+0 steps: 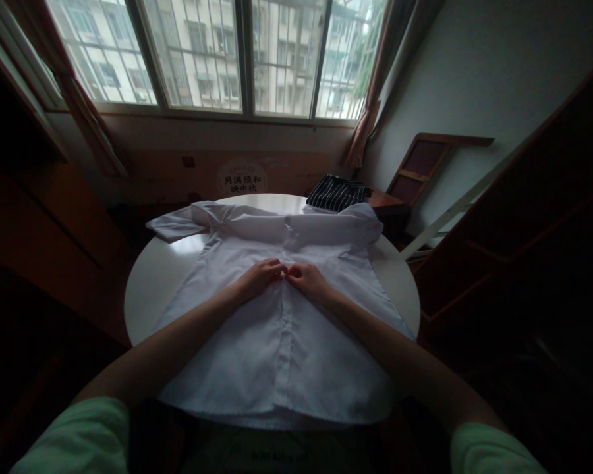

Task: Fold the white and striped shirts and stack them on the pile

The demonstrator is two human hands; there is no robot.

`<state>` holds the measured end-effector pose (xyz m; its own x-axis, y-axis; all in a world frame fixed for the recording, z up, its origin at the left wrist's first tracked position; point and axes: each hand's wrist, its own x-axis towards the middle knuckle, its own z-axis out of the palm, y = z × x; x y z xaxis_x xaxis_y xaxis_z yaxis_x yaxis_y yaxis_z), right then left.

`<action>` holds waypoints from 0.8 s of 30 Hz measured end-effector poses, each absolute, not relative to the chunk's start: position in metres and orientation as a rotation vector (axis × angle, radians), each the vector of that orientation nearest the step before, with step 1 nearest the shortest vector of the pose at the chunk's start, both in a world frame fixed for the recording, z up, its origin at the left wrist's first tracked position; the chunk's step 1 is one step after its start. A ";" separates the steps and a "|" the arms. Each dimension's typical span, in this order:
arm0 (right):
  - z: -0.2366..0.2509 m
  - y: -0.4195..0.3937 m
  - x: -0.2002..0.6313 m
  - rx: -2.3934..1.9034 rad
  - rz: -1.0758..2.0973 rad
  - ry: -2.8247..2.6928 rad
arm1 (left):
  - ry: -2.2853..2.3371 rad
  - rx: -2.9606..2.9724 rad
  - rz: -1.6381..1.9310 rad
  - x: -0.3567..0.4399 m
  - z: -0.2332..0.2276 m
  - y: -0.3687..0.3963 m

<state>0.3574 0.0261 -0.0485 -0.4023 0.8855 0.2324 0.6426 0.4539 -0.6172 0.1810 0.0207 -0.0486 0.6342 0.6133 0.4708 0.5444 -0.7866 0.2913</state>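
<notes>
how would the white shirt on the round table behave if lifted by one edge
The white shirt would probably sag, since its thin cloth lies flat with soft creases. It looks light. Its hem overhangs the table, so a tug may slide it off. Both hands rest at its placket.

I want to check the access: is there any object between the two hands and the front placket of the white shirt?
Nothing visible does. The left hand and the right hand already rest on the white shirt at its front placket, fingers meeting there. The striped garment lies far behind, at the table edge.

shirt (281, 329) on table (148, 283) | striped garment (337, 192) behind, right
</notes>
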 end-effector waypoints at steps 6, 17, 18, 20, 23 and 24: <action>-0.049 0.027 0.357 -1.289 0.581 -2.172 | 0.951 2.909 0.730 0.180 -0.045 0.020; -0.048 0.026 0.357 -1.298 0.551 -2.179 | 0.979 2.997 0.650 0.180 -0.040 0.018; -0.048 0.026 0.357 -1.300 0.555 -2.181 | 0.978 2.999 0.641 0.181 -0.040 0.018; -0.048 0.027 0.357 -1.301 0.569 -2.182 | 0.971 3.003 0.621 0.181 -0.040 0.019; -0.047 0.027 0.357 -1.300 0.580 -2.182 | 0.964 2.992 0.636 0.180 -0.042 0.019; -0.047 0.027 0.357 -1.300 0.580 -2.184 | 0.967 2.983 0.653 0.180 -0.043 0.020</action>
